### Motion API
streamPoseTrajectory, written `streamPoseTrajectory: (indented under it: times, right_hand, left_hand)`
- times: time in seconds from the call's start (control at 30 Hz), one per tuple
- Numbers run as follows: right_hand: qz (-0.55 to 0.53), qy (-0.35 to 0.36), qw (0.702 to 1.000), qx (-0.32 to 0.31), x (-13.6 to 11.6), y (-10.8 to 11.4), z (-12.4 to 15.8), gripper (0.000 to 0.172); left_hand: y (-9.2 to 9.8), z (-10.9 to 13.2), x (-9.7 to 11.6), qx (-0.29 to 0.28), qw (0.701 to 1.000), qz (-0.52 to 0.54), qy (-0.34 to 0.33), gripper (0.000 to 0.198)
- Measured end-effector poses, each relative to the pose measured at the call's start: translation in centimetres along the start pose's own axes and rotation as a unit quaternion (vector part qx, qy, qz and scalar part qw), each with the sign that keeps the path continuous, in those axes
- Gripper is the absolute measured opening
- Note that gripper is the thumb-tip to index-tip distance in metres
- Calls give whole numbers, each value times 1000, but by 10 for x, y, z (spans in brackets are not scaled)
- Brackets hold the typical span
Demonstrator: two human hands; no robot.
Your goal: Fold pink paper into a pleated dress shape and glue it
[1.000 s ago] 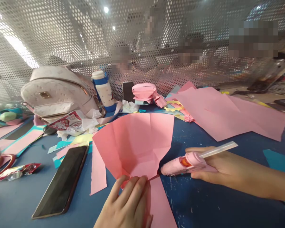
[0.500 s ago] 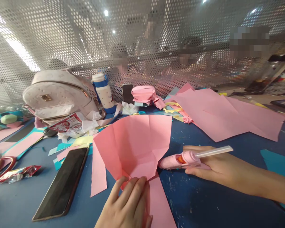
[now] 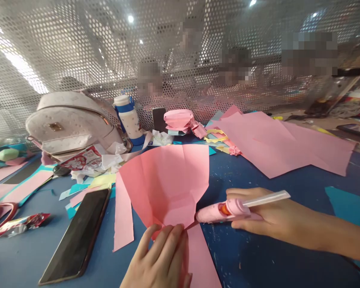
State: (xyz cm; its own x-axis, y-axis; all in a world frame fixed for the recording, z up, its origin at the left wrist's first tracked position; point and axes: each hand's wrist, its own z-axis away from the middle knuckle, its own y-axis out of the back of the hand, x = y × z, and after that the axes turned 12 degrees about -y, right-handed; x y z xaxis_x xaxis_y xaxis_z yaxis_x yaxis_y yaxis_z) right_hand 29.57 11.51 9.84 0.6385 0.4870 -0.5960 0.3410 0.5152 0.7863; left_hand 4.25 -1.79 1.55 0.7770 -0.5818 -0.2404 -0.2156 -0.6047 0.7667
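Note:
A sheet of pink paper (image 3: 171, 180), creased and curved up into an open cone-like shape, stands at the middle of the blue table. My left hand (image 3: 162, 256) is closed over its lower edge, fingers bent and pressing the paper; the thumb is mostly hidden. In my right hand (image 3: 255, 212) is a pink glue gun (image 3: 216, 213) with a clear glue stick (image 3: 267, 199) jutting from its back. Its nozzle points left and meets or nearly meets the paper's lower right edge; the very tip is hidden. Pink paper strips (image 3: 123, 216) lie beside and under the folded sheet.
Left lie a phone (image 3: 78, 236), a wrapped snack (image 3: 21, 225) and scissors (image 3: 1, 216). Behind stand a backpack (image 3: 69, 124), a bottle (image 3: 130, 122) and a pink paper piece (image 3: 179, 120). Large pink sheets (image 3: 276, 140) lie back right, before a perforated metal screen (image 3: 108, 52).
The glue gun has moved slightly left relative to the table, its nozzle closer to the paper's edge. My left hand keeps its hold. The whole view has shifted a little.

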Motion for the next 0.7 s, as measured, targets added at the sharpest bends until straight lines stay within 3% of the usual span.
streamPoseTrajectory:
  times: [0.2,0.57,0.7]
  right_hand:
    - [2,2,999,-42,1,-4,3,34]
    - [45,18,998,-31,-8,-2,6,33]
    - [34,15,999,-28,-15,-2,7,32]
  left_hand:
    - [1,-1,3,21,999,-40,-10,16]
    - [6,0,2,32,999,-23,-14,29]
    - [11,2,-1,-17,998,-30,-47,29]
